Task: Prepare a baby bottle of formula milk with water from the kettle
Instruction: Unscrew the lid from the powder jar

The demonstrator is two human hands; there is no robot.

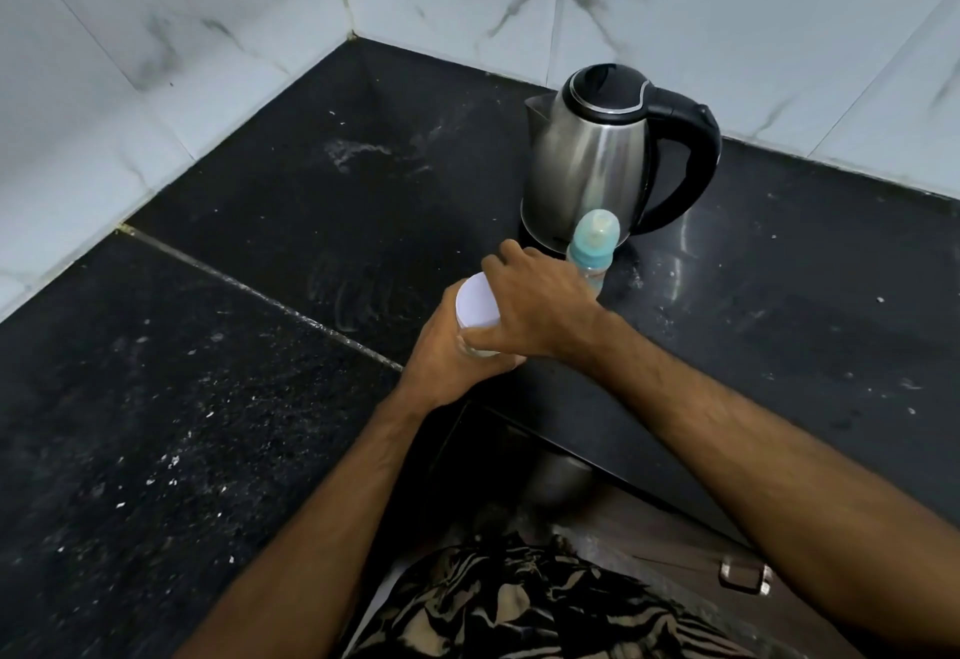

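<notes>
While the baby bottle stands capped with its teat and blue collar on, upright on the black counter just in front of the kettle, the work appears to be at an early stage. Its clear body is mostly hidden behind the right wrist, so whether any water or powder is inside cannot be told. Nearer the person, a small container with a white lid, probably the formula, is held above the counter edge. The left hand wraps its fingers round the container's lower body, and the right hand curls over the white lid from the side, a grip that looks like twisting the lid, though opening or closing cannot be told. The kettle sits on its base with its lid down and its black handle turned to the right, untouched by either hand. Judging from this, pouring the water, uncapping the bottle, adding powder and shaking are likely all left to do. White specks lie scattered over the counter, and marbled tiles back the corner.
</notes>
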